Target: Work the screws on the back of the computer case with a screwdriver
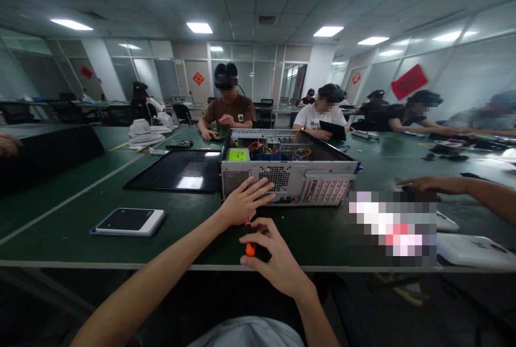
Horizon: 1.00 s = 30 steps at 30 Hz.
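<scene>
The hands work close together in the head view, the left one ahead of the right and nearer the computer case (pixel 296 175). The case lies directly beyond them, on its side with its upper face uncovered, and its perforated back panel is turned toward them. The long axis of that panel runs left to right across their front; the left hand (pixel 244 200) covers part of its lower left portion, while the expansion slots (pixel 328 192) lie to this hand's right.

The left hand is open, palm down, fingers spread and pointing forward and right. Whether its fingertips press on the metal or hover just in front is hard to judge from this angle. The right hand (pixel 278 258), nearer the body, is curled with thumb and fingers pinching an orange-handled tool (pixel 250 250), probably a screwdriver, which stands roughly upright just below the left hand. Its forearm comes up from the right, the wrist bent inward.

Left of the left hand, a pale device with a dark face (pixel 129 220) rests on the table (pixel 181 253); farther forward on that side lies a flat black cover (pixel 173 169).
</scene>
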Tool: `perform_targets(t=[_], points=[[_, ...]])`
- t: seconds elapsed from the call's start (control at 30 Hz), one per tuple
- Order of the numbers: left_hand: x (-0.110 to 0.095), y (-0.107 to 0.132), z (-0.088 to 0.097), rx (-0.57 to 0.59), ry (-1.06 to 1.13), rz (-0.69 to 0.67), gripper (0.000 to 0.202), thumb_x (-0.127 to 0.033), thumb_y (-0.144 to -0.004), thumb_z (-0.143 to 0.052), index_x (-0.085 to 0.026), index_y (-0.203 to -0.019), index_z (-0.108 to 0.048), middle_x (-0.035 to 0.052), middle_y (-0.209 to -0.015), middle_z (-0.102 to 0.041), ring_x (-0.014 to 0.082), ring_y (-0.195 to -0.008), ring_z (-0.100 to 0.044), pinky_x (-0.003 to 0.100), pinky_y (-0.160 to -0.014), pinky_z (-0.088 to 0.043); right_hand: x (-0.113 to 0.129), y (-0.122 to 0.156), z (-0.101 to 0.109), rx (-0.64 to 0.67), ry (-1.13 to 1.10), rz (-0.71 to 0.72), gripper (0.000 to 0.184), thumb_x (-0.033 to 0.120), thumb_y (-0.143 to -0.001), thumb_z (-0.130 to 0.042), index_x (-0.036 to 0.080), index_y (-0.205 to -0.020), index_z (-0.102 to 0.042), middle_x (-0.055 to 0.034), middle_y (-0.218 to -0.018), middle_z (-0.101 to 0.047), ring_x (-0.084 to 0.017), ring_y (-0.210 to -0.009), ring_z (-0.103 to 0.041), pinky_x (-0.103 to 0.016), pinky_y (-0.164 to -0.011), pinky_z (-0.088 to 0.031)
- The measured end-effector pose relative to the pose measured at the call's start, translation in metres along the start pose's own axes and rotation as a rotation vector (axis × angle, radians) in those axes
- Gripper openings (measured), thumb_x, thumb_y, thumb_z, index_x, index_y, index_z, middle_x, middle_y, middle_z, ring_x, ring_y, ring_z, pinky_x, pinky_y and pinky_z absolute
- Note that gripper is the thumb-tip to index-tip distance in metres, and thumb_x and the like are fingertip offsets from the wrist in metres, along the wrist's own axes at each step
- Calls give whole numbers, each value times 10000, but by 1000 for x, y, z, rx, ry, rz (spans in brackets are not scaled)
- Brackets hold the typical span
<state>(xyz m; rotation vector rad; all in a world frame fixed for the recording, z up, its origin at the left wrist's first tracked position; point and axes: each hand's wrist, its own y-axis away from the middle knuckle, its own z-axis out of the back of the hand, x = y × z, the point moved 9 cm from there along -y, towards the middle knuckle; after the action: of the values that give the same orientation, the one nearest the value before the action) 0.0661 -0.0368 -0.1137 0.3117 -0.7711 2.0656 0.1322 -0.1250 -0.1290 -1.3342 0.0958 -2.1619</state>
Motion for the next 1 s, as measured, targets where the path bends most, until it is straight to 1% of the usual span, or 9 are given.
perform_targets(t=[0.07, 0.17, 0.23, 0.37, 0.53, 0.67, 0.8, 0.9, 1.0], points=[[0, 0, 0, -5, -9, 3, 823, -221, -859, -626, -240, -1621, -316, 60, -1722, -202, 274, -1602, -125, 510, -1307, -79, 1, 0, -1, 11, 3, -6, 373, 253, -855, -789, 298, -1220, -729, -62, -1305, -568, -232, -1203, -583, -382, -1075, -455], [0, 0, -1, -12, -29, -4, 818, -213, -861, -623, -236, -1619, -318, 61, -1724, -195, 276, -1604, -106, 511, -1308, -80, 2, 2, -1, 31, -36, -6, 596, 186, -880, -724, 321, -1437, -559, -48, -1320, -599, -181, -1043, -627, -332, -952, -513], [0, 0, -1, -12, -36, -7, 819, -209, -862, -625, -232, -1619, -314, 61, -1726, -188, 276, -1606, -91, 515, -1308, -83, 4, 2, -1, 38, -58, 9, 602, 179, -909, -673, 320, -1470, -503, -43, -1320, -617, -158, -949, -632, -311, -882, -529], [0, 0, -1, -1, -18, -6, 846, -197, -847, -645, -234, -1622, -307, 59, -1726, -193, 276, -1605, -101, 519, -1307, -81, 11, 3, -2, 46, 8, 67, 436, 171, -906, -646, 273, -1329, -604, -59, -1311, -643, -209, -1145, -625, -358, -1012, -496], [0, -1, 0, -1, -1, -7, 849, -208, -845, -649, -228, -1622, -308, 58, -1727, -187, 270, -1607, -90, 510, -1308, -60, 12, 2, -3, 9, 138, 77, 424, 113, -787, -705, 235, -1191, -663, -91, -1353, -623, -266, -1312, -559, -434, -1155, -410], [2, -1, -3, -19, 9, 6, 825, -206, -851, -629, -244, -1617, -323, 55, -1721, -206, 262, -1608, -85, 542, -1302, -18, 4, 2, -1, -29, 164, 15, 234, 275, -861, -748, 246, -1092, -734, -93, -1358, -590, -276, -1294, -567, -443, -1128, -435], [2, -1, -4, -17, 14, 7, 839, -219, -845, -644, -251, -1618, -317, 59, -1719, -210, 266, -1608, -84, 563, -1296, -1, 2, 2, 8, -142, 109, 29, 425, 271, -850, -777, 250, -1249, -633, -76, -1252, -619, -241, -1175, -612, -410, -1051, -483], [2, -1, -3, 0, 12, 7, 861, -227, -836, -670, -248, -1620, -314, 64, -1722, -201, 273, -1608, -80, 563, -1296, 0, 2, 3, 16, -230, 51, 56, 387, 298, -779, -858, 229, -1082, -628, -39, -1063, -644, -218, -1008, -637, -362, -933, -521], [2, -1, -2, 10, 1, 9, 860, -223, -837, -680, -247, -1617, -318, 67, -1725, -188, 272, -1609, -73, 562, -1297, -1, 7, 1, 15, -207, 25, 113, 296, 342, -783, -869, 231, -988, -688, -36, -1029, -654, -214, -995, -643, -350, -926, -520]])
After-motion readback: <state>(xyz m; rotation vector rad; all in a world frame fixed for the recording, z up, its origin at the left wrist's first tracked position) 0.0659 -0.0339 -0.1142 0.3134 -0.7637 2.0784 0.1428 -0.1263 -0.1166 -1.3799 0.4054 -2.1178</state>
